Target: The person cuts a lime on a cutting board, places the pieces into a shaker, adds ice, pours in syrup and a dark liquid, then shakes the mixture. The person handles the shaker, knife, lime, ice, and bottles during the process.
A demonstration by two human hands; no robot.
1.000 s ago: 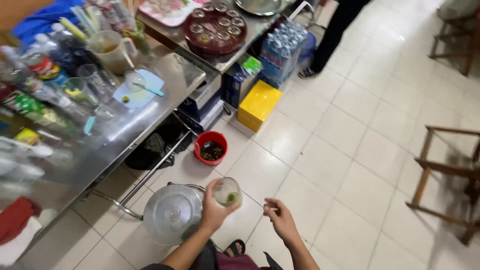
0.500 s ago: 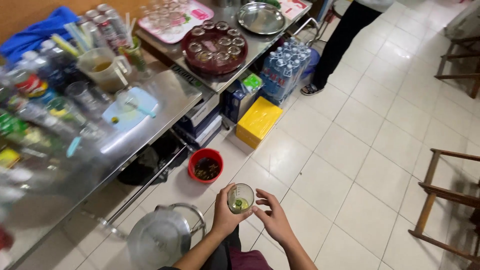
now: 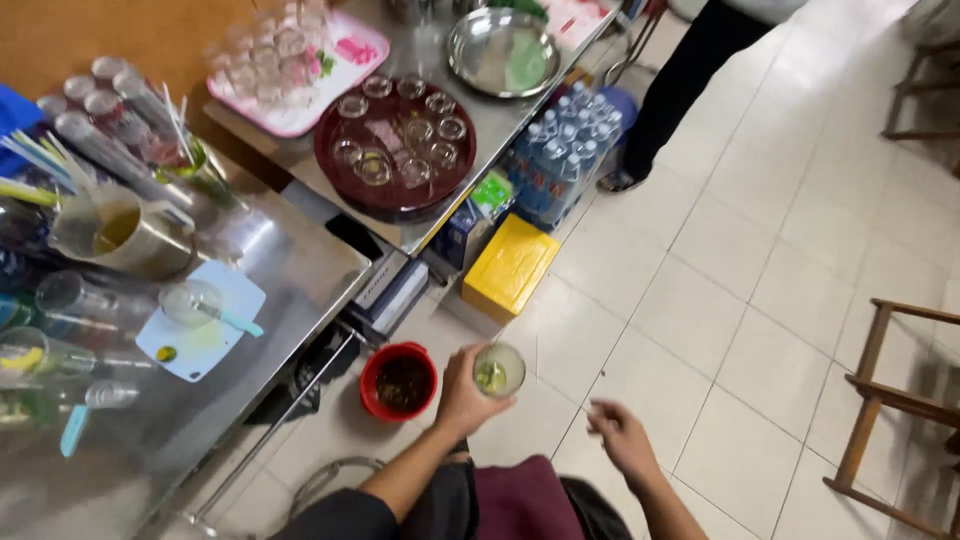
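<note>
My left hand point(image 3: 462, 402) grips a clear drinking glass point(image 3: 499, 370) with a little yellow-green liquid and a lime piece at its bottom. The glass is held upright over the tiled floor, just right of a red bucket point(image 3: 399, 381) holding dark waste. Lower right, my right hand point(image 3: 622, 435) hovers with loosely spread fingers and nothing in it, slightly blurred. Both forearms reach out from the bottom of the view over my maroon garment.
A steel counter point(image 3: 300, 270) at left carries a pitcher point(image 3: 120, 235), glasses and a white cutting board point(image 3: 205, 325). Behind it are a dark red tray of glasses point(image 3: 395, 140), a pink tray point(image 3: 300, 65) and a steel plate point(image 3: 500, 50). A yellow box point(image 3: 510, 268), bottled water point(image 3: 560, 165), a standing person point(image 3: 700, 70) and wooden chairs point(image 3: 900, 390) are nearby.
The view has shifted forward along the counter, and the pot lid on the floor has slid mostly out of sight. My left hand still holds the glass; my right hand has drawn away from it.
</note>
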